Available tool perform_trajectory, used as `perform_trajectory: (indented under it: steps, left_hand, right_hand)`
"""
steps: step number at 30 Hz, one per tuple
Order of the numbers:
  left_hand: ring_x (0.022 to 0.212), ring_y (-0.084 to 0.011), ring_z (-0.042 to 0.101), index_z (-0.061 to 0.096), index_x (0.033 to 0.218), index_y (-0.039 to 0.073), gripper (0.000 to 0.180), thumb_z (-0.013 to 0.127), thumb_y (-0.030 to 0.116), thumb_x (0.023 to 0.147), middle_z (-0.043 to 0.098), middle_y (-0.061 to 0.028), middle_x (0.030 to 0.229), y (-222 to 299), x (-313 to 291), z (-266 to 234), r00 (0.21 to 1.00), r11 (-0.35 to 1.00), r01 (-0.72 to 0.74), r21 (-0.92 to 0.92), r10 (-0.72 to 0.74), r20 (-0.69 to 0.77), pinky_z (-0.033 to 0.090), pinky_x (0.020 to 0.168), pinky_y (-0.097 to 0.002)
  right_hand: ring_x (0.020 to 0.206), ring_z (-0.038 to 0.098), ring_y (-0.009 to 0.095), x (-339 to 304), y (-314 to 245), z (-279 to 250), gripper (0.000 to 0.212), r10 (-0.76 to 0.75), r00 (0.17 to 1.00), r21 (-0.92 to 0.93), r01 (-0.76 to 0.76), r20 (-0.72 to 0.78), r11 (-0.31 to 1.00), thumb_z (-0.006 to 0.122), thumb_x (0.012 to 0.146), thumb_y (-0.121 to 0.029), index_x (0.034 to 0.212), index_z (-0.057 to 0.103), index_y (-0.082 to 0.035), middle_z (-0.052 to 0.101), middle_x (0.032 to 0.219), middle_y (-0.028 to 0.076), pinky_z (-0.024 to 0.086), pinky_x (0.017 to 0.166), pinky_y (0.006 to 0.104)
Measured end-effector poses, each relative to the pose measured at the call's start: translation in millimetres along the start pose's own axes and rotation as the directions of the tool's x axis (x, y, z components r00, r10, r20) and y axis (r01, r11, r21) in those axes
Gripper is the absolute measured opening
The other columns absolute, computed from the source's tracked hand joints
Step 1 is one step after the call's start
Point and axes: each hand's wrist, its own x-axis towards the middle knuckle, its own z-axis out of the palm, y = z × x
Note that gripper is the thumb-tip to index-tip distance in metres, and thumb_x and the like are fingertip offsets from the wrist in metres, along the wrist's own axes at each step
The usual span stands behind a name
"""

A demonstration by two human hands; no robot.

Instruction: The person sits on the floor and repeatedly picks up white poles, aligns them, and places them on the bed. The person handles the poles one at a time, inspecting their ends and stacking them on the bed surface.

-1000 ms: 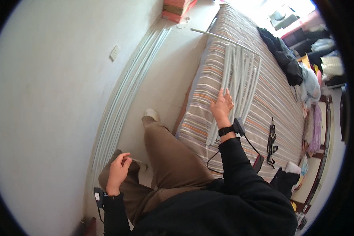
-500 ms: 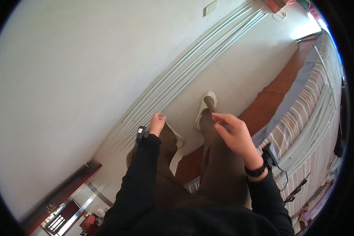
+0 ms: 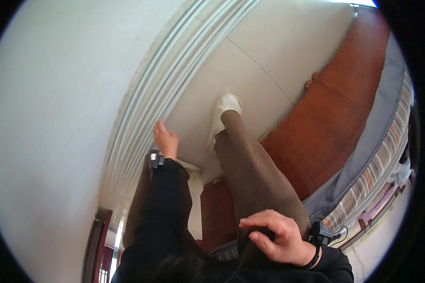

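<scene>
My left hand [image 3: 165, 140] reaches down over several long pale tubes [image 3: 175, 78] that lie side by side on the floor along the wall. Its fingers are stretched out and hold nothing; I cannot tell whether they touch the tubes. My right hand [image 3: 279, 238] is over my right thigh, with loosely curved fingers, the thumb apart and nothing in its grasp. Each wrist carries a small black device.
To the right stands a bed with a reddish-brown side panel [image 3: 335, 108], grey edging and a striped cover [image 3: 373, 184]. A white wall [image 3: 56, 104] rises on the left. My foot in a pale shoe [image 3: 217, 125] is on the tiled floor [image 3: 264, 45].
My body has leaned and turned, so the tubes and bed sit differently in view. My left hand has opened from a curled pose. My right hand has drawn back toward my thigh.
</scene>
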Motion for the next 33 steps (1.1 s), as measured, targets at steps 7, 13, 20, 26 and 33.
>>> perform_trajectory:
  steps: [7,13,20,26,33]
  left_hand:
    - [0.104,-0.0379,0.056,0.054,0.11,0.003,0.037,0.071,0.012,0.078,0.058,-0.0182,0.108,-9.4,42.3,-3.7,0.981,0.973,0.01,0.229,-0.054,0.187,0.044,0.086,-0.0483]
    - [0.098,-0.0406,0.058,0.055,0.097,0.001,0.02,0.061,0.005,0.079,0.06,-0.0208,0.102,-27.9,57.1,8.4,0.972,0.955,-0.06,0.29,-0.01,0.233,0.046,0.081,-0.0496]
    - [0.089,-0.0456,0.058,0.055,0.092,-0.002,0.031,0.063,0.027,0.087,0.061,-0.027,0.091,-20.2,47.8,-62.8,0.922,0.963,-0.189,-0.191,0.241,0.303,0.046,0.072,-0.0501]
    - [0.071,-0.0478,0.058,0.056,0.07,-0.001,0.052,0.059,0.048,0.088,0.06,-0.0268,0.072,12.0,-21.8,-230.7,0.986,0.988,-0.121,0.091,0.11,0.124,0.043,0.06,-0.0528]
    - [0.061,-0.044,0.057,0.056,0.066,0.003,0.048,0.064,0.047,0.084,0.058,-0.0233,0.064,-20.4,-230.8,-384.5,1.0,0.94,0.013,0.341,-0.01,-0.011,0.042,0.054,-0.0514]
  right_hand:
    - [0.097,0.064,0.023,12.8,4.6,-1.3,0.028,0.011,1.0,0.03,-0.011,-0.002,0.999,0.066,0.089,-0.01,0.116,0.064,-0.003,0.068,0.109,0.01,0.049,0.086,0.0335]
    - [0.096,0.064,0.023,15.9,8.1,-1.3,0.03,-0.002,1.0,0.027,0.001,0.025,1.0,0.066,0.088,-0.009,0.117,0.063,-0.004,0.068,0.106,0.01,0.049,0.085,0.0346]
    - [0.084,0.062,0.028,10.8,12.2,17.4,0.025,-0.086,0.996,-0.085,0.085,-0.011,0.993,0.065,0.087,-0.011,0.111,0.062,-0.005,0.063,0.087,0.011,0.048,0.075,0.0363]
    - [0.085,0.064,0.028,-4.3,22.3,32.0,0.022,-0.233,0.971,-0.139,0.223,-0.062,0.965,0.06,0.09,-0.012,0.11,0.062,-0.003,0.065,0.094,0.016,0.051,0.076,0.035]
    - [0.081,0.057,0.01,-16.4,42.8,35.9,0.022,-0.273,0.952,0.024,0.278,-0.137,0.96,0.059,0.094,-0.015,0.11,0.062,0.001,0.063,0.088,0.001,0.048,0.074,0.0252]
